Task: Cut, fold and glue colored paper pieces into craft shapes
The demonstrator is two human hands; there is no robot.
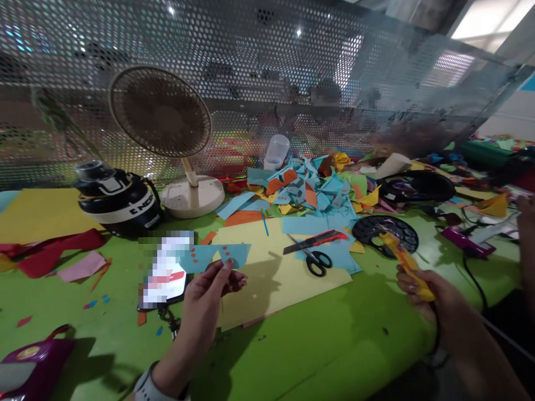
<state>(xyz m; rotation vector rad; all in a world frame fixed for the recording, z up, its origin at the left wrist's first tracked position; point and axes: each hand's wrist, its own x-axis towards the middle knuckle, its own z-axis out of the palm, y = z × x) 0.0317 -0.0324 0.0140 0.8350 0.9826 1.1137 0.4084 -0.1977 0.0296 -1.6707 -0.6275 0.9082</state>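
My left hand [215,284] pinches a light-blue piece of paper or cloth [239,255] with small red dots, held over a pale yellow sheet [254,306]. A similar dotted blue piece [196,259] is just left of it, partly over a lit phone [165,273]. To the right, my right hand [422,284] is closed around a yellow hand tool [403,259] with a dark cord. Its tip points toward a black tray with wells [363,231]. Between the hands, black-handled scissors [317,263] and a red-handled cutter [321,239] lie on the sheet.
A heap of blue and orange pieces [309,186] lies at the back, before a perforated metal screen [251,55]. A fan [194,195] and black bottle [119,203] stand left. Purple devices [466,242] rest at both sides. Another person's arm [525,239] shows at right.
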